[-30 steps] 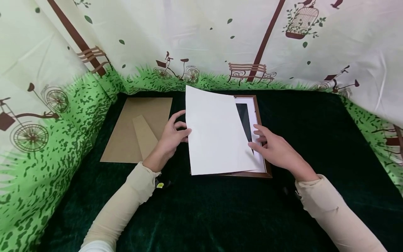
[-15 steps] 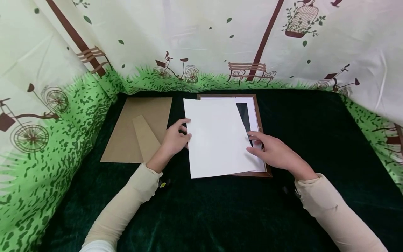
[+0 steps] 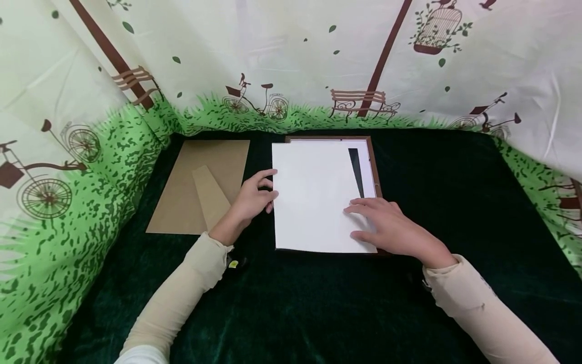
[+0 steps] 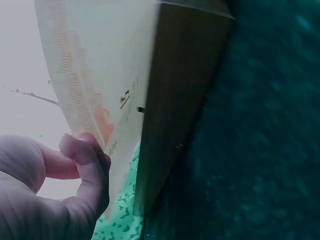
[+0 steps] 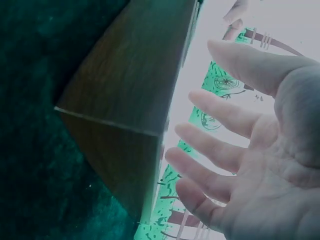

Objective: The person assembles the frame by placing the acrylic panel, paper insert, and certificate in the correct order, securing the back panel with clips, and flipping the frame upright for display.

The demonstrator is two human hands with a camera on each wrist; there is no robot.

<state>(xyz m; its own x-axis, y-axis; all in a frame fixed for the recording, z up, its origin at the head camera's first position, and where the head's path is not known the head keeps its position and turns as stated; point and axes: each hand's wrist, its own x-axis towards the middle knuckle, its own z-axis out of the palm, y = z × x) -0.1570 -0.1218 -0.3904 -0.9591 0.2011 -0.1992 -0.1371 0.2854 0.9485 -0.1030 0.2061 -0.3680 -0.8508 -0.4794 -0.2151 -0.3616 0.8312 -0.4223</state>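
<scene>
A white curtain (image 3: 204, 60) printed with grass, bicycles and benches rises beyond the left and far edges of a dark green cloth (image 3: 282, 303). Near the cloth's far left corner lies a tan board (image 3: 177, 197) bearing a narrow, tapered flap (image 3: 209, 192); the left wrist covers the board's near right corner in the head view. Right of it, the left hand (image 3: 252, 199), coming from a beige sleeve (image 3: 177, 293), pinches the left edge of a white sheet (image 3: 313, 197) between thumb and fingers. The sheet is above a brown picture frame (image 3: 374, 162), which lies close to the middle of the cloth's far edge. The sheet covers most of the frame's inside, and its left edge juts past the frame's left side. Along the frame's far and right sides, part of its contents shows: a white border (image 3: 368, 174) and, within that, a sliver of a dark panel (image 3: 355, 162). The right hand (image 3: 386, 225) is over the sheet's near right part, its fingers spread and loosely extended, grasping nothing; I cannot tell whether its fingertips touch the paper. A second beige sleeve (image 3: 482, 313) reaches in from the cloth's near right corner.
</scene>
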